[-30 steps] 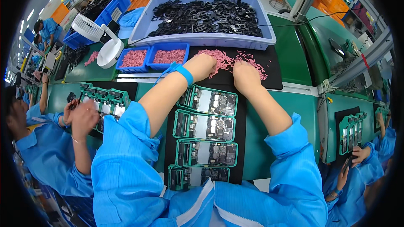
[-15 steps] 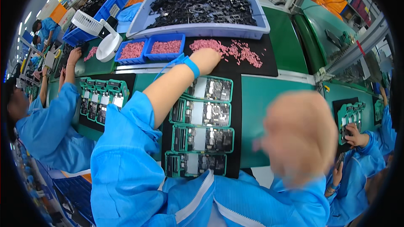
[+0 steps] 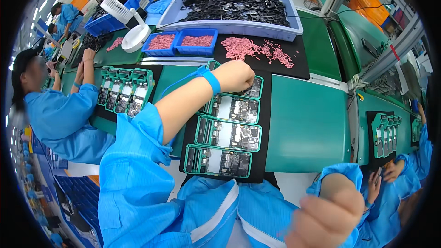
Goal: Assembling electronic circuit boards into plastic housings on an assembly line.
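A: Head view. Where are the hands?
B: Left hand (image 3: 236, 76) above the top unit (image 3: 254, 93), fingers curled under; cannot tell if anything is pinched. Right hand (image 3: 326, 211) low at right, off the bench (image 3: 308, 119), badly blurred; looks curled, contents cannot be told.

A: And the units?
B: Four in a column on a black mat (image 3: 258, 167), straight ahead of the body, green frames (image 3: 218, 174) near or against one another.

A: Handling?
B: My guess: light, with stiff frames. Bare boards (image 3: 236, 163) inside look fragile. Best taken by the outer frame edges, fingers kept off the chips.

A: Pink bits (image 3: 239, 47)?
B: Loose heap beyond the top unit, thinning to the right. Tiny, probably near weightless and easily scattered; fingertips, one at a time.

A: What else is around?
B: Two blue bins (image 3: 158, 46) of similar bits left of the heap, a white fan (image 3: 135, 39) beside them, a big tub (image 3: 229, 30) of black parts behind.

A: In the way?
B: The left forearm hides part of the upper units. The blue wrist strap (image 3: 211, 81) trails a cord (image 3: 179, 82) leftward; possible snag.
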Demonstrator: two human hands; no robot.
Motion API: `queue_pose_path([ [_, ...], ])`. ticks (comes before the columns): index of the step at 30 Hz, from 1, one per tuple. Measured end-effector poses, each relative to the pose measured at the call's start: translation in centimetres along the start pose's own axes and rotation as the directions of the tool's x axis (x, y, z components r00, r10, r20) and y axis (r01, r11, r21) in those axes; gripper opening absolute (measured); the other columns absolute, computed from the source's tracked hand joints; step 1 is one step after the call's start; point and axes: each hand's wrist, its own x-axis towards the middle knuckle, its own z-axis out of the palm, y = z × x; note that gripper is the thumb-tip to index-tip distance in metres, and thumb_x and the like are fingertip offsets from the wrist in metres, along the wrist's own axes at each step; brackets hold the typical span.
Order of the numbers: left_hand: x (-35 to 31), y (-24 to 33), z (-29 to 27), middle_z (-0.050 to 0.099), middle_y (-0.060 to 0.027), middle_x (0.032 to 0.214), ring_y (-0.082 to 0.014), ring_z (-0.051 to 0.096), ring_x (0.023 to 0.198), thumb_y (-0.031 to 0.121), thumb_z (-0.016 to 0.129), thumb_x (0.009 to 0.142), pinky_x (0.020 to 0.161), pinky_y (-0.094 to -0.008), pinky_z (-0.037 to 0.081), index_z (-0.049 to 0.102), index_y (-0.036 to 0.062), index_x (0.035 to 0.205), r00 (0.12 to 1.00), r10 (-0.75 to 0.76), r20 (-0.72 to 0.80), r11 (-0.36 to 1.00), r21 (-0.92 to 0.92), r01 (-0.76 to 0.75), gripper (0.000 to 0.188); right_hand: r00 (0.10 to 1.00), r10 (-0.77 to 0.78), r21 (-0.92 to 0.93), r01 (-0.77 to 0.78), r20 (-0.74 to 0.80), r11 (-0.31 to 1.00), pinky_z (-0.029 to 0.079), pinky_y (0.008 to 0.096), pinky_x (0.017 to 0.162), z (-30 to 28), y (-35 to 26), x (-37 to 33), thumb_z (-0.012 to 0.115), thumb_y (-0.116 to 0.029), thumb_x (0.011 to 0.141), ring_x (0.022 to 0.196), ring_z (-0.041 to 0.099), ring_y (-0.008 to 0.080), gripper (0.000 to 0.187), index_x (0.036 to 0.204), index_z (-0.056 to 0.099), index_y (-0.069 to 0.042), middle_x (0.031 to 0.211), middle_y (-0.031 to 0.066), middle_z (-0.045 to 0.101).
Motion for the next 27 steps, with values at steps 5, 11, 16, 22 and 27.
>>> queue_pose_path([
  [5,-1.3,0.6,0.9,0.067,-0.0124,0.076,-0.0313,0.065,0.073,0.012,0.064,0.072,0.071,-0.0396,0.052,0.069,0.0063,0.075,0.996,-0.092,0.015,0.995,-0.034,0.092,0.008,0.893,0.437,0.001,-0.44,0.113,0.898,0.048,0.0354,0.064,3.5,0.4,-1.4,0.066,-0.008,0.062,0.076,0.061,0.0261,0.023,0.085,0.061,-0.002,0.085,0.0104,0.06],
  [11,-0.9,1.4,0.9,0.067,-0.0132,0.077,-0.032,0.065,0.077,0.011,0.061,0.074,0.071,-0.0414,0.052,0.069,0.0064,0.074,0.997,-0.067,0.032,0.994,0.084,0.064,0.009,0.693,0.709,0.029,-0.718,0.134,0.696,0.048,0.0385,0.069,9.4,1.8,-7.0,0.065,0.001,0.072,0.079,0.058,0.0312,0.016,0.083,0.054,-0.002,0.085,0.0124,0.057],
  [16,-0.1,1.8,1.0,0.067,-0.0164,0.078,-0.0336,0.066,0.077,0.009,0.062,0.071,0.072,-0.043,0.054,0.07,0.0056,0.074,0.999,0.005,0.051,0.971,0.238,-0.017,0.01,0.58,0.799,0.068,-0.814,0.158,0.577,0.049,0.0389,0.071,13.1,3.3,-10.7,0.064,0.001,0.076,0.082,0.059,0.0313,0.012,0.083,0.054,-0.003,0.085,0.0112,0.057],
  [22,0.0,2.3,1.2,0.068,-0.0128,0.081,-0.031,0.066,0.079,0.011,0.063,0.073,0.072,-0.0422,0.053,0.071,0.008,0.076,0.994,0.014,0.113,0.91,0.41,-0.059,0.009,0.558,0.823,0.141,-0.828,0.112,0.542,0.049,0.0397,0.07,15.9,4.0,-11.4,0.064,0.0,0.076,0.081,0.06,0.0322,0.009,0.079,0.056,-0.003,0.082,0.0119,0.059],
  [27,-2.3,1.9,1.0,0.069,-0.014,0.091,-0.0306,0.066,0.086,0.01,0.064,0.076,0.079,-0.0402,0.053,0.073,0.0075,0.089,0.996,-0.085,0.032,0.992,0.101,0.082,0.016,0.49,0.866,0.197,-0.863,0.098,0.466,0.049,0.039,0.069,17.2,4.2,-11.8,0.063,-0.001,0.077,0.079,0.061,0.0323,0.007,0.079,0.056,-0.003,0.081,0.0126,0.059],
])
